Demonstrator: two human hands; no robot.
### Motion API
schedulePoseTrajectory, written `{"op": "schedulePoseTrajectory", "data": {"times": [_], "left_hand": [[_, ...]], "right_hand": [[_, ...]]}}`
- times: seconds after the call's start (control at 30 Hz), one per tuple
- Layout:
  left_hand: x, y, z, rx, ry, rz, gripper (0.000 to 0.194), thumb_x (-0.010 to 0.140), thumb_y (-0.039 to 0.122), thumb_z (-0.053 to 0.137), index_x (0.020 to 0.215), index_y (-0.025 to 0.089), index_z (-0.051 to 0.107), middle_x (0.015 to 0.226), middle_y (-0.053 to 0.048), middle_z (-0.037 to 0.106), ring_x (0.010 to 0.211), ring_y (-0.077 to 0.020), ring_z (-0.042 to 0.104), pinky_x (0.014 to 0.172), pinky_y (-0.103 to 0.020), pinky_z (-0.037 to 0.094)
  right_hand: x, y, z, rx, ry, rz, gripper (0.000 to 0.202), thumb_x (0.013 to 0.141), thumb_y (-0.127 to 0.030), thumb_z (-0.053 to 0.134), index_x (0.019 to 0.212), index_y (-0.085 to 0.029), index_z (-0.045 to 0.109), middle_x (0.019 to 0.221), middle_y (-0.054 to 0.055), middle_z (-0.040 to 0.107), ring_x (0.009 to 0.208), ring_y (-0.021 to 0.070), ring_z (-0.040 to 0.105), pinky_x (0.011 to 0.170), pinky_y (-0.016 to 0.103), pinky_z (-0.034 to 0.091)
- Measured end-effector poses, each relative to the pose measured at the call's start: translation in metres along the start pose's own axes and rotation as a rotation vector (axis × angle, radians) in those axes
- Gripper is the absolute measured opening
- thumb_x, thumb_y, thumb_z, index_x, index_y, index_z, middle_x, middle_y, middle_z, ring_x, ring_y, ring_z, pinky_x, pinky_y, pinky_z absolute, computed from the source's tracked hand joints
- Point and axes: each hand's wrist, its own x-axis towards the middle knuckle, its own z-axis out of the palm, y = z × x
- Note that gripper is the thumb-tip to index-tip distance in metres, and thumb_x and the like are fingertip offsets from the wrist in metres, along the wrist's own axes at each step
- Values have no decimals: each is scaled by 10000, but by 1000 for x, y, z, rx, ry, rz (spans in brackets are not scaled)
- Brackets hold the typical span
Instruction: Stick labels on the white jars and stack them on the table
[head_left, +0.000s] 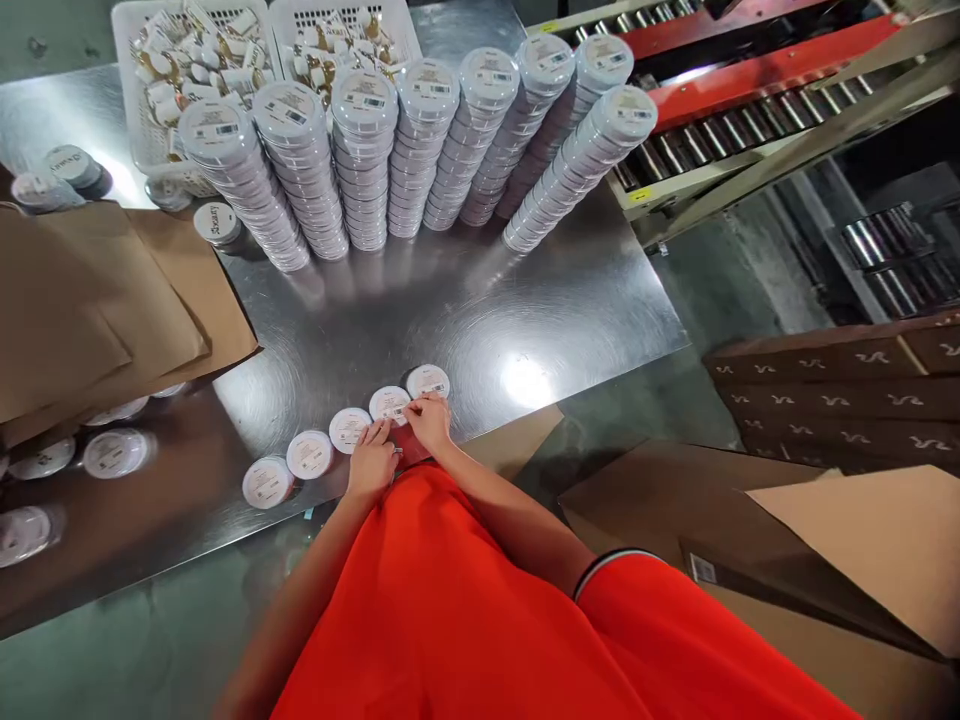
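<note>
Several round white tubs with printed labels on top stand in a slanting row along the near table edge. My right hand is over the right end of the row, its fingertips pinched together at the rim of a labelled tub. Whatever is in that pinch is too small to make out. My left hand lies beside the same tub, fingers stretched forward and touching the edge of its neighbour. The end tub sits just beyond my right fingers. Two more, a tub and the leftmost tub, are left of my hands.
Tall stacks of tubs line the back of the metal table. Behind are white baskets of small bottles. Cardboard sheets cover the left side. A roller conveyor is at back right, an open carton at right.
</note>
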Motion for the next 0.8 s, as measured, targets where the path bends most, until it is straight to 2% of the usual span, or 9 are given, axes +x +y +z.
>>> {"op": "schedulePoseTrajectory", "data": {"times": [0.23, 0.4, 0.63, 0.7, 0.8], "left_hand": [[-2, 1, 0, 44, -3, -8, 211, 829, 121, 546, 799, 203, 738, 1458, -115, 563, 1397, -317, 457, 1181, -558, 292], [-1, 3, -3, 72, -17, -9, 218, 838, 124, 540, 808, 207, 740, 1456, -113, 566, 1396, -318, 457, 1167, -560, 302], [-2, 6, -4, 121, -28, -11, 264, 851, 132, 503, 887, 202, 754, 1448, -124, 571, 1396, -324, 449, 1155, -575, 291], [-2, 7, -4, 120, -30, -13, 270, 848, 126, 496, 899, 190, 754, 1456, -133, 562, 1394, -331, 451, 1153, -585, 286], [0, 6, -4, 96, -26, -16, 242, 830, 106, 515, 854, 180, 744, 1448, -148, 567, 1387, -345, 459, 1150, -604, 275]], "right_hand": [[0, 1, 3, -17, 61, -17, 116, 820, -250, 657, 758, -218, 750, 1049, 85, 667, 1035, 256, 525, 898, 390, 396], [-4, -6, 0, -171, 47, -42, 153, 855, -263, 638, 780, -213, 761, 1050, 98, 679, 1016, 266, 536, 879, 393, 372], [5, -16, -14, -437, -53, -153, 258, 856, -435, 685, 838, -184, 743, 1080, 162, 660, 977, 295, 578, 903, 433, 338], [8, -20, -17, -451, -51, -137, 239, 858, -416, 688, 888, -183, 727, 1097, 167, 660, 990, 303, 584, 891, 429, 346], [12, -25, -20, -413, -42, -87, 146, 856, -309, 689, 953, -201, 697, 1123, 138, 664, 987, 285, 597, 875, 413, 367]]}}
